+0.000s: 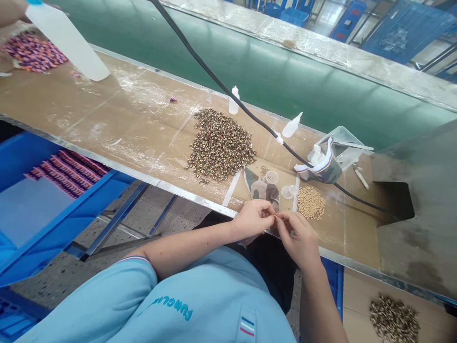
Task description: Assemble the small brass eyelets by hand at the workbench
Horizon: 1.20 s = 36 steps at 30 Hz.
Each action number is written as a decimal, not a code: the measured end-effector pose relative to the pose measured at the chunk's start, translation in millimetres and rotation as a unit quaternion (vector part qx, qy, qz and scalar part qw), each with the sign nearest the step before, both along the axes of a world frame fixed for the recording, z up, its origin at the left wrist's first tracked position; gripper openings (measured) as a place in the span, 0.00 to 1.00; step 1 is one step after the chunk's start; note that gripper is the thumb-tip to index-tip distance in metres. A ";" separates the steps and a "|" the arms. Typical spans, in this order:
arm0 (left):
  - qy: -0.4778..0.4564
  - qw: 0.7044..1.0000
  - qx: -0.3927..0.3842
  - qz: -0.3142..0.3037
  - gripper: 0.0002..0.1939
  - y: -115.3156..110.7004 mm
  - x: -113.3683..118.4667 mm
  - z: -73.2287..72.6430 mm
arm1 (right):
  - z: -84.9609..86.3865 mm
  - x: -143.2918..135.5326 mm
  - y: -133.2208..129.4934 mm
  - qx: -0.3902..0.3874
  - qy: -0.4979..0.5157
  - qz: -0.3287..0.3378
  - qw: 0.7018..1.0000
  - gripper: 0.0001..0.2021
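My left hand (254, 219) and my right hand (298, 237) meet fingertip to fingertip at the bench's near edge. Both are pinched around something too small to make out. Just beyond them lies a camouflage cloth (263, 189), with a small round clear container (272, 177) at its upper edge. A clear lid (288, 191) rests to the right of the cloth. Farther right is a pile of small tan beads (311, 203). A large heap of small brown and gold pieces (222, 145) spreads over the bench to the left of the cloth.
A black cable (214, 76) crosses above the bench. Two white bottles (233, 101) (292, 126) stand or lie at the far edge. A camouflage cap (323, 169) and clear tray (342, 138) are at right. Another person's hand (10, 12) is near a large bottle (69, 43).
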State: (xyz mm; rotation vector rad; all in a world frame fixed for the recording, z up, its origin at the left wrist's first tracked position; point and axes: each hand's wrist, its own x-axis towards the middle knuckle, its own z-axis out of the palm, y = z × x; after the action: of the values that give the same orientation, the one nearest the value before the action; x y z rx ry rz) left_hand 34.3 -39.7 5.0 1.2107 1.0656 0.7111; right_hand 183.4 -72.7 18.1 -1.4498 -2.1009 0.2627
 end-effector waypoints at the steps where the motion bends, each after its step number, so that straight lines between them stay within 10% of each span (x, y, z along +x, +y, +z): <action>1: 0.001 1.000 0.005 0.001 0.02 -0.2 0.0 -0.3 | -0.2 -0.2 0.1 0.004 -0.004 -0.001 1.000 0.04; 36: -0.088 0.989 -0.121 -0.018 0.03 4.2 -7.3 7.5 | -14.1 5.3 -2.0 0.029 0.032 -0.007 0.999 0.07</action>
State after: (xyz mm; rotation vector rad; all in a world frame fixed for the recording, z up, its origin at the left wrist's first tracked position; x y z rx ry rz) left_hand 27.0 -35.5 12.6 0.9390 0.9511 0.6271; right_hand 188.7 -74.7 4.1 -1.4049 -2.0302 0.2373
